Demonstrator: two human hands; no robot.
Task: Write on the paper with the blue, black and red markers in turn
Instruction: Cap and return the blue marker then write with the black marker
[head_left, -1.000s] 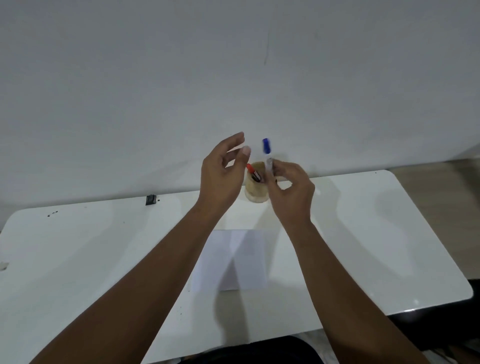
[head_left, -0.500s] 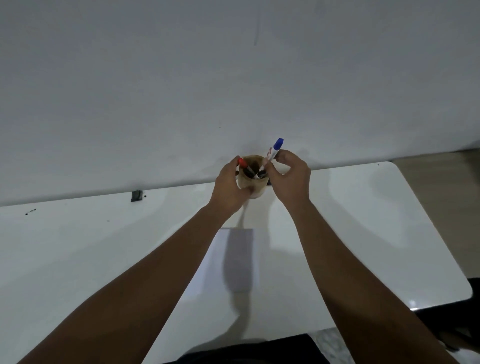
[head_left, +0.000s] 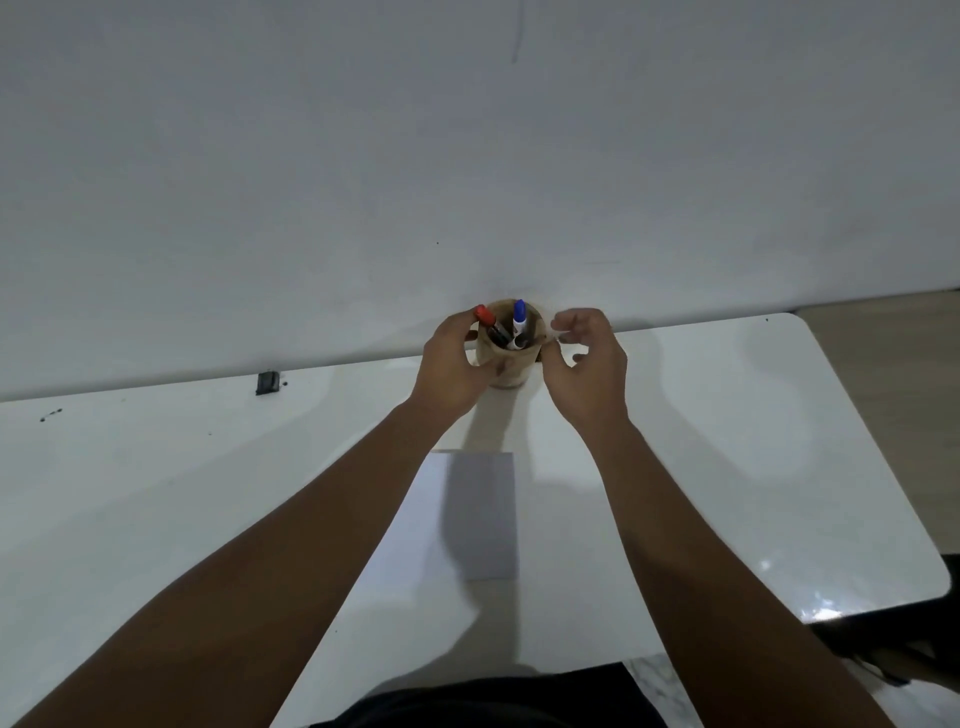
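Note:
A tan cup (head_left: 511, 364) stands at the table's far edge against the wall. The blue marker (head_left: 519, 318) and the red marker (head_left: 487, 318) stick up out of it; a dark marker body (head_left: 503, 335) lies between them, its colour unclear. My left hand (head_left: 451, 366) wraps around the cup's left side. Just right of the cup, my right hand (head_left: 589, 364) hovers with its fingers curled apart and nothing in them. The white paper (head_left: 470, 512) lies flat on the table between my forearms, partly in shadow.
The white table (head_left: 727, 467) ends at a rounded corner on the right, with floor beyond it. A small black object (head_left: 267, 383) sits at the table's back edge on the left. The grey wall rises directly behind the cup.
My right hand put the blue marker down into the cup and let go of it. My left hand closed around the cup's side.

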